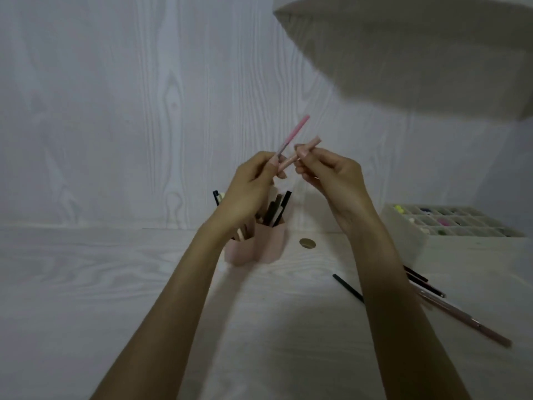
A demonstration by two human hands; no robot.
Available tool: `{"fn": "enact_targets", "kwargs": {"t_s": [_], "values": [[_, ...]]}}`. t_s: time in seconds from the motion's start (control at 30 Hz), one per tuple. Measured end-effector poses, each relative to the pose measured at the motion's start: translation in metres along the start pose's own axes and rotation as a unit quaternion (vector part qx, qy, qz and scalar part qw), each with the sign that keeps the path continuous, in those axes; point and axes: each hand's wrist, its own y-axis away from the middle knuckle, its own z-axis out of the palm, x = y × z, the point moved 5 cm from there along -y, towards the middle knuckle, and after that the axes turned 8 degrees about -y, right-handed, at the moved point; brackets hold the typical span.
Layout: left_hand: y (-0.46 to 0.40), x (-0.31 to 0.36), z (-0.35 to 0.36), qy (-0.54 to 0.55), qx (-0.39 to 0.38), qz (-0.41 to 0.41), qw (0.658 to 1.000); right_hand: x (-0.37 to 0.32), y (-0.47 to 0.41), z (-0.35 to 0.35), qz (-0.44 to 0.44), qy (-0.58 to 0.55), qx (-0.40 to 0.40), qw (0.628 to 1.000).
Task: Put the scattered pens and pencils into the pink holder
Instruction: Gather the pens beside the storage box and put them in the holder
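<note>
Both hands are raised above the pink holder [261, 246], which stands on the white table with several dark pens and pencils in it. My left hand [251, 186] pinches a thin pink pencil [294, 134] that points up and to the right. My right hand [328, 171] pinches a short beige-pink pen [313, 142], whose lower end reaches my left fingers. Part of the holder is hidden behind my left wrist. Scattered on the table to the right lie a black pencil [347, 287], a long brownish-pink pencil [464, 319] and dark pens [424, 281], partly hidden by my right forearm.
A coin [307, 243] lies just right of the holder. A translucent compartment box [403, 235] with small coloured items stands at the right. A pale lamp shade or shelf [418, 59] overhangs the upper right. A white wood-grain wall rises behind the table.
</note>
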Motion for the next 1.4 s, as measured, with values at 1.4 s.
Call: {"fn": "enact_targets", "kwargs": {"t_s": [1.4], "values": [[-0.012, -0.063, -0.02, -0.356, 0.143, 0.054, 0.922, 0.015, -0.011, -0.011, -0.133, 0.273, -0.045, 0.952]]}}
